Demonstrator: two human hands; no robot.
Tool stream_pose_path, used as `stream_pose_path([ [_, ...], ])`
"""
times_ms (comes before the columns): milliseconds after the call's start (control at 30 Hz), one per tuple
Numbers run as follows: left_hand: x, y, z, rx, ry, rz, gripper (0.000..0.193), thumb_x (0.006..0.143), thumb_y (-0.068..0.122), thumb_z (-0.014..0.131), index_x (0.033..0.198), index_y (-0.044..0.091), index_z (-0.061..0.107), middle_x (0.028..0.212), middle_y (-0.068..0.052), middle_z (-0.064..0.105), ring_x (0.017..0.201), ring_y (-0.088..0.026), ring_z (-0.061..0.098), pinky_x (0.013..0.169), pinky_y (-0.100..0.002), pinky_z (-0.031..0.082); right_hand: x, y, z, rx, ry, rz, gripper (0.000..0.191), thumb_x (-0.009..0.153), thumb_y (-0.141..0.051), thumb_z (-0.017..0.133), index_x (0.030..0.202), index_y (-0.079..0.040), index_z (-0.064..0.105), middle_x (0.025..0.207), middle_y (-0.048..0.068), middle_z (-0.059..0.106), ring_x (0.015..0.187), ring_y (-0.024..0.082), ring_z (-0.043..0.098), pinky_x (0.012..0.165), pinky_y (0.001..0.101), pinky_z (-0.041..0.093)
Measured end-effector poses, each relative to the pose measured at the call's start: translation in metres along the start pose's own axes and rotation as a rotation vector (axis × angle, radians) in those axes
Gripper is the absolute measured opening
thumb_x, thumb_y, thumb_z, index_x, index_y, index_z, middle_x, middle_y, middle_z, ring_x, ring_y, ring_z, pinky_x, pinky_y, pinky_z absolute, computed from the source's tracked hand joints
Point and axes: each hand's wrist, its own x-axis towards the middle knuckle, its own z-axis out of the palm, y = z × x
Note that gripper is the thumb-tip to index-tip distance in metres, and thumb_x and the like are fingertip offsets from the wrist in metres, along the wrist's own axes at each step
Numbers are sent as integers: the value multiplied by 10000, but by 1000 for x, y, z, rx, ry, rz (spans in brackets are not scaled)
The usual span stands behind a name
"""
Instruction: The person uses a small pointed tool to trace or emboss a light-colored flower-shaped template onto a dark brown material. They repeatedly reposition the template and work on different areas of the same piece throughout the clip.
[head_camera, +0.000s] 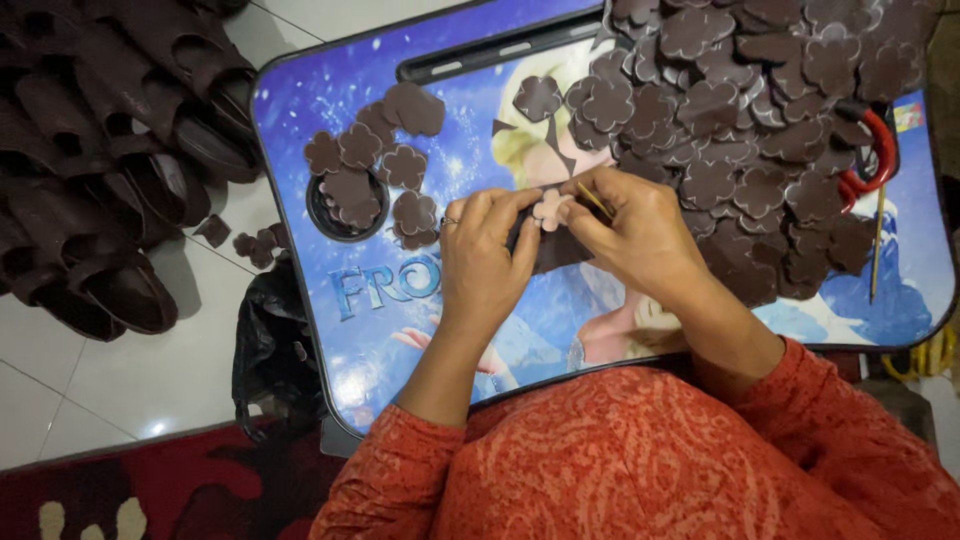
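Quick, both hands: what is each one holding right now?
Left hand: closed on the pale flower-shaped cutout and a dark piece.
Right hand: closed, pinching a thin yellowish stick at that cutout.

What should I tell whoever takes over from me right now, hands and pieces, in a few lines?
Left hand pinches a pale flower-shaped piece at the middle of the blue lap table.
Right hand holds the same piece along with a thin stick.
Small group of brown flower cutouts lies left, around the round cup recess.
Large heap of brown cutouts lies right, beside red-handled scissors.
How many are finished cannot be told.
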Motion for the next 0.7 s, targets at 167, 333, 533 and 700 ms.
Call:
stream_pose_path([
  [167,2,1,-1,-3,-2,-18,256,887,129,723,1143,136,728,1055,-76,667,1035,-313,601,930,-444,465,1,0,2,-24,24,-16,223,926,-172,747,1083,-14,724,773,101,701,647,78,598,570,298,508],
  [333,3,1,-4,-13,11,-23,244,878,133,716,1122,131,721,1068,-81,672,1032,-319,600,925,-449,469,4,-1,3,-13,16,-39,221,909,-165,738,1080,-25,733,825,101,743,682,94,666,599,297,537],
  [533,3,0,-5,-30,23,0,232,881,128,700,1113,131,717,1086,-64,684,1033,-312,604,919,-448,466,5,0,5,-48,18,-5,231,902,-180,751,1068,-22,728,820,110,747,676,105,658,607,300,540],
  [700,5,-1,-5,-24,47,6,230,881,142,713,1111,133,719,1070,-62,680,1037,-314,603,917,-450,468,8,0,6,3,40,-2,207,912,-166,750,1047,-10,730,772,92,708,652,64,596,586,276,503],
])
